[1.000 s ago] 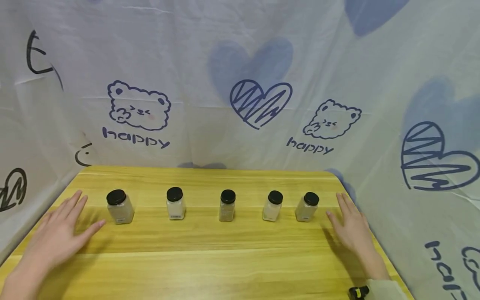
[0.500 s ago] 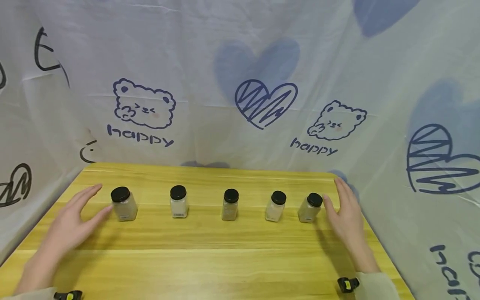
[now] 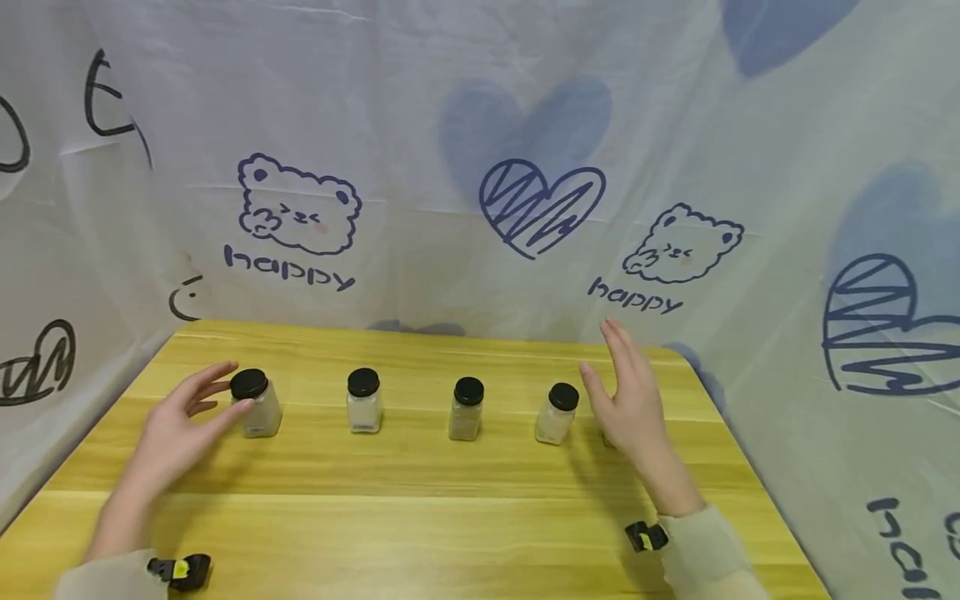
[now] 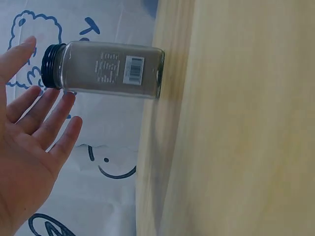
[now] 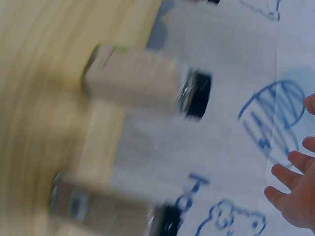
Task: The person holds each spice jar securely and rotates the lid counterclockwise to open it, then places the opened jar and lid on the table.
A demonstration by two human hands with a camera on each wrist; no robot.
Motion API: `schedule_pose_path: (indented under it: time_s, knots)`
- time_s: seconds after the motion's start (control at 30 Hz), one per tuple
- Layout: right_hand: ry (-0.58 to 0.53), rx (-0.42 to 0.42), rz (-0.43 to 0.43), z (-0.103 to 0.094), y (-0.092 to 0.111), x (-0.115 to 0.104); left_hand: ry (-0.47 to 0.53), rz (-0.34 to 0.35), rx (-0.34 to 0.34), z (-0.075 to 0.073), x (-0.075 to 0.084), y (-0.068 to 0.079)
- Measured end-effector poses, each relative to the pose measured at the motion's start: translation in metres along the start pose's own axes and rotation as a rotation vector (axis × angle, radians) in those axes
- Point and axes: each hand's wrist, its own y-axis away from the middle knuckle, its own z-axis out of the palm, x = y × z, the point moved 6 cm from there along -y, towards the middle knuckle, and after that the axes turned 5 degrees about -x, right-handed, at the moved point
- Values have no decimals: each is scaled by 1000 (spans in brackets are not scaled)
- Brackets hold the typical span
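Leftmost jar: stands near the left end of the table (image 3: 450, 533) — base flat on the wood, black lid (image 3: 249, 383) pointing straight up; the leftmost jar (image 3: 262, 415) has its long axis vertical.
Barcode label: on the jar's side, facing the left wrist camera (image 4: 134, 70), near the base end.
Left hand: thumb and fingers spread to either side of that lid (image 3: 176, 425); contact with it, I cannot tell.
Right hand: fingers extended, thumb held apart, nothing in the grasp (image 3: 630, 408) — above the table, in front of the rightmost jar (image 3: 608, 437), which it mostly hides.
Row between: second jar (image 3: 364, 412), middle jar (image 3: 465, 422) and fourth jar (image 3: 553, 425), well apart, all upright with black lids on top.
Right wrist view: two jars blurred, axes parallel, lids away from the wood.
Backdrop: pale cloth (image 3: 420, 125) printed with bears, hearts and "happy".
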Motion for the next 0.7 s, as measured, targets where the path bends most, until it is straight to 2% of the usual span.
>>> schedule_pose_path:
  time_s: [0.17,0.33,0.5,0.7]
  knots:
    - [-45,-17,-71,20,-18,-29,-23,-36,-47,5,-2,-7]
    - [-90,-76,-95,43,-34,-57,-43,-68,-134,12,-5,-14]
    - [-131,-115,-182,68,-48,-87,-196,-81,-178,15,-11,-18]
    - [-162,-146,-306,98,-62,-121,-396,-23,-164,12,-9,-18]
